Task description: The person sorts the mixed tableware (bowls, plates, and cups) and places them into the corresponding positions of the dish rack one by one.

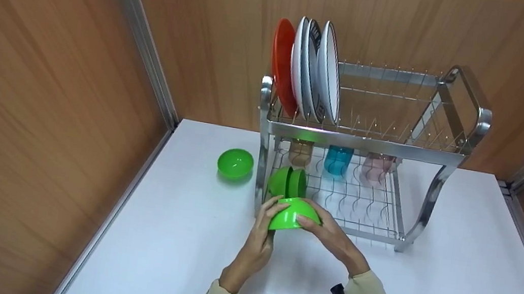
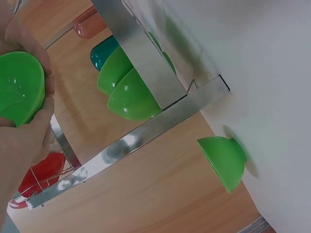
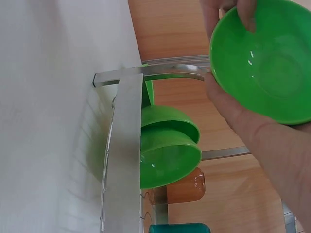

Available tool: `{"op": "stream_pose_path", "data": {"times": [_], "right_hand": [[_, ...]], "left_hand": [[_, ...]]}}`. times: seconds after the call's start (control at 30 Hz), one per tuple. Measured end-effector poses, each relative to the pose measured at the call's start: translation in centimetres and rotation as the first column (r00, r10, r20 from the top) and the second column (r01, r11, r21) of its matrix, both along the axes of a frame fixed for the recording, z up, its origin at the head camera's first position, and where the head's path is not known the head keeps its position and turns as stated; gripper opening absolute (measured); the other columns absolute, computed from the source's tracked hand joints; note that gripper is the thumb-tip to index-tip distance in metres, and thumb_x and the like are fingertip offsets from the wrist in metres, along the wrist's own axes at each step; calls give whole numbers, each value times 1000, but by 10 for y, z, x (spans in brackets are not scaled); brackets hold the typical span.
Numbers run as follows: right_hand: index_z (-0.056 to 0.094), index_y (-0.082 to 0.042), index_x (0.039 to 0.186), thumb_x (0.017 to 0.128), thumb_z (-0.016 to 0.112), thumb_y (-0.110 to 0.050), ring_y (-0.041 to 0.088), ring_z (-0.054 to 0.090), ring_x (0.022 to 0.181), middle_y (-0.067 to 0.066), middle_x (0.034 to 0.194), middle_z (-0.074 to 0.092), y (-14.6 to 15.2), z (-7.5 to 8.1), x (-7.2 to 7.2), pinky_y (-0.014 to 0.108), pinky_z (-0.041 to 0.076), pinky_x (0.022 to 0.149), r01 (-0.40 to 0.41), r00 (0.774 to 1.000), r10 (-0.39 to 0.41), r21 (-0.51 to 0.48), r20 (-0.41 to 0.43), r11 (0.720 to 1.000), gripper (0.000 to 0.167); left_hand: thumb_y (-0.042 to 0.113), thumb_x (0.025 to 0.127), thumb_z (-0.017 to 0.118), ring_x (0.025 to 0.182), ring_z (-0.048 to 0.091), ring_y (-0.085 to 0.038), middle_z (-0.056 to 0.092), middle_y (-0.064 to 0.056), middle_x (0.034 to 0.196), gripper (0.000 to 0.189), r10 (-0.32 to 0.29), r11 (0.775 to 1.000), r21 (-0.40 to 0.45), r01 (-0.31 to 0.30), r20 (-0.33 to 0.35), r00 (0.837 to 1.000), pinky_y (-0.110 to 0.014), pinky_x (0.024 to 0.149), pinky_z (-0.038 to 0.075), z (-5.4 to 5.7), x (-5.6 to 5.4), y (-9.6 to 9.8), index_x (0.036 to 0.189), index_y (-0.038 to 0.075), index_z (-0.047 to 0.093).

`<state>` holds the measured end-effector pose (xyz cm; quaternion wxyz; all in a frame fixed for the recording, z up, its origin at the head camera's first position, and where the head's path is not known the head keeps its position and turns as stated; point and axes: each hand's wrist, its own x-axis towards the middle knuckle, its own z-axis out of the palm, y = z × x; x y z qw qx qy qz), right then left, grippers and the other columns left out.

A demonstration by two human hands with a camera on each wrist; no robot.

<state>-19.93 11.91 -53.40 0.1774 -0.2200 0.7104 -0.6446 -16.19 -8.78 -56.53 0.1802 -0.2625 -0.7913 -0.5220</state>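
Both hands hold one green bowl [image 1: 294,214] in front of the dish rack's lower tier. My left hand [image 1: 259,236] grips its left side, and my right hand [image 1: 332,234] holds the right rim with the thumb over it. The wrist views show the same bowl [image 2: 20,87] [image 3: 265,63] between the fingers of both hands. Just behind it, two green bowls [image 1: 279,181] stand on their sides in the lower tier, partly hidden by the rack's bar in the wrist views. Another green bowl [image 1: 235,164] sits upright on the table, left of the rack.
The metal dish rack [image 1: 365,145] stands on the white table [image 1: 167,236]. Its upper tier holds a red plate [image 1: 284,63] and several white plates [image 1: 330,69] at the left. Below are brown [image 1: 300,153], blue [image 1: 338,161] and pink cups [image 1: 377,167]. Wooden walls [image 1: 41,111] enclose the table.
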Motion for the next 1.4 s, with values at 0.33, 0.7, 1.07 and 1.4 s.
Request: {"op": "stream_pose_path", "data": {"times": [0.33, 0.7, 1.07, 1.4], "right_hand": [[41, -7, 154, 103, 56, -32, 30, 53, 115, 19, 135, 51, 4, -2, -1, 43, 49, 97, 60, 997, -59, 27, -52, 998, 59], [38, -9, 156, 99, 63, -35, 34, 52, 119, 20, 142, 47, 11, -3, -4, 41, 51, 97, 104, 993, -100, 77, -59, 992, 67], [44, -16, 152, 94, 70, -31, 34, 53, 119, 17, 141, 50, 17, -5, -7, 43, 51, 95, 183, 979, -170, 116, -116, 976, 65], [43, -18, 152, 92, 74, -27, 35, 53, 119, 15, 143, 49, 23, -6, -12, 45, 51, 95, 227, 969, -211, 132, -129, 965, 69]], "left_hand": [[-16, 89, 65, 144, 42, -39, 40, -18, 157, 68, -49, 999, 14, 49, -18, 999, -54, 112, 42, 8, -8, -6, 148, 16, 52], [-3, 88, 76, 135, 50, -33, 51, -15, 146, 59, -69, 996, 49, 71, -42, 997, -51, 107, 48, 10, -15, -17, 143, 10, 57], [-9, 97, 62, 117, 61, -37, 61, -23, 126, 28, 69, 976, 200, -90, 111, 991, -53, 100, 52, 38, -6, -22, 125, -9, 63], [-3, 104, 54, 110, 63, -35, 66, -27, 115, 22, 214, 877, 365, -311, 282, 935, -38, 94, 56, 44, -19, -34, 122, -11, 62]]}}
